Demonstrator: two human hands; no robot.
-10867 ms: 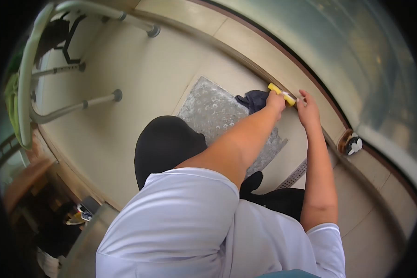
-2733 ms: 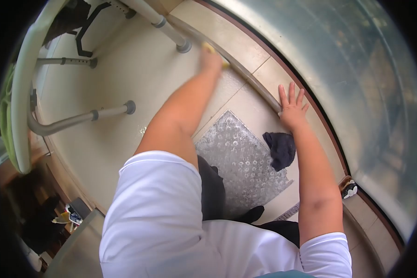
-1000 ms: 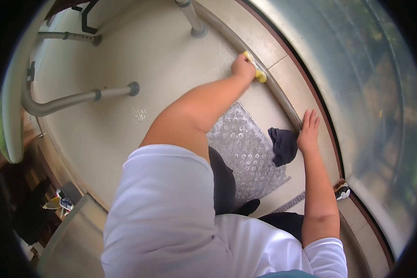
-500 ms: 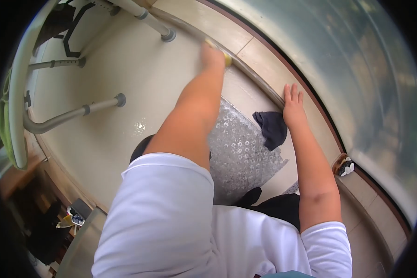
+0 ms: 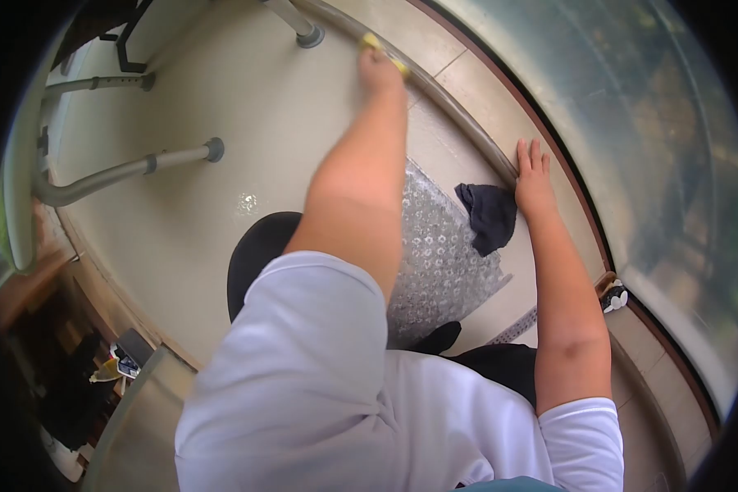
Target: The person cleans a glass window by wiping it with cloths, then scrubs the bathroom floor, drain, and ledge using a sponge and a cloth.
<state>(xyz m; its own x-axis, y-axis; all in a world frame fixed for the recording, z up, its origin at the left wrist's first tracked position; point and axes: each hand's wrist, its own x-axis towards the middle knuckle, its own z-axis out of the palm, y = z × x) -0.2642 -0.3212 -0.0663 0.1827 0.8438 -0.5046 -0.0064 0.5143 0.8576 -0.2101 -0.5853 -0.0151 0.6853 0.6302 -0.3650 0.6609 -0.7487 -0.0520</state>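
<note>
My left hand (image 5: 381,74) is stretched far forward and closed on a yellow sponge (image 5: 371,41), whose ends stick out on both sides of it. The sponge lies against the rounded grey edge strip (image 5: 467,107) where the pale floor meets the tiled ledge; my fingers hide most of it. My right hand (image 5: 535,182) rests flat on the ledge (image 5: 459,70) with its fingers spread, holding nothing. Beside its wrist lies a crumpled dark cloth (image 5: 492,220), partly over a clear bubbled mat (image 5: 439,254) below my arms.
Grey tubular legs (image 5: 180,157) with rubber feet stand on the floor (image 5: 246,107) at the left, another leg (image 5: 307,34) near my left hand. A glass panel (image 5: 615,123) rises beyond the ledge at the right. A small dark and white object (image 5: 613,297) sits near my right forearm.
My left hand has slid a little farther forward along the edge strip with the sponge. My right hand stays flat on the ledge. The view has shifted slightly.
</note>
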